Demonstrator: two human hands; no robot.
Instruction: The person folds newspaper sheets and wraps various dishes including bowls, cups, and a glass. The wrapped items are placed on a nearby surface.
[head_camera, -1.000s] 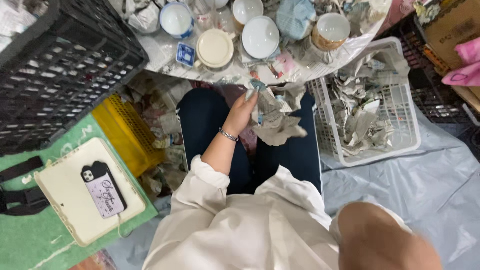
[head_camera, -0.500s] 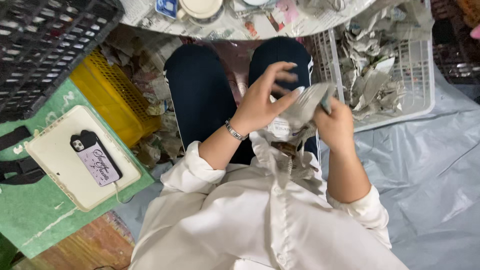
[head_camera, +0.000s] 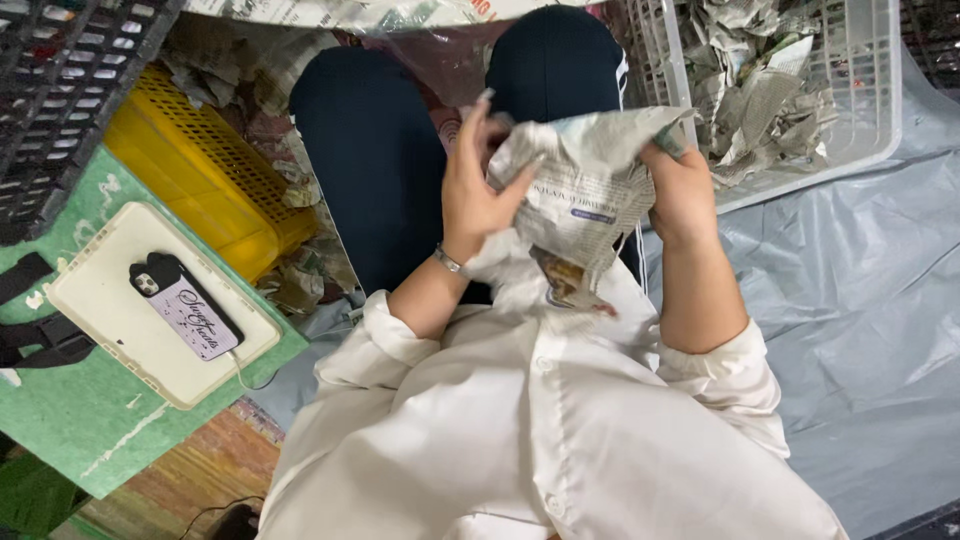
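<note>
At the far left, a black crate (head_camera: 60, 90) occupies the upper corner. Below it, a green board (head_camera: 60, 420) carries a cream tablet (head_camera: 110, 320), and a dark phone (head_camera: 185, 305) lies on the tablet. A yellow basket (head_camera: 200, 170) stands just beside the board, with paper scraps along its right side.

My left hand (head_camera: 478, 195) is raised above my lap, over my dark trousers (head_camera: 380, 150). Its fingers are spread and curled against the left face of the newspaper bundle (head_camera: 585, 190), the thumb pressing into the paper. A thin bracelet (head_camera: 447, 260) sits at the wrist.

The newspaper bundle is held between both hands, above my knees and in front of my white shirt (head_camera: 520, 420). Its loose lower corner hangs down onto the shirt.

My right hand (head_camera: 680, 190) grips the right edge of the bundle, fingers closed around the paper at its upper corner.

Further right, a white basket (head_camera: 850, 120) holds crumpled newspaper (head_camera: 760, 80). It rests on a grey plastic sheet (head_camera: 870, 320) covering the floor.

Compared with half a second ago, both hands and the bundle sit higher and nearer to my body, and the bundle is spread wider between them. One second ago, only the left hand was on the paper; the right hand has since joined it.
</note>
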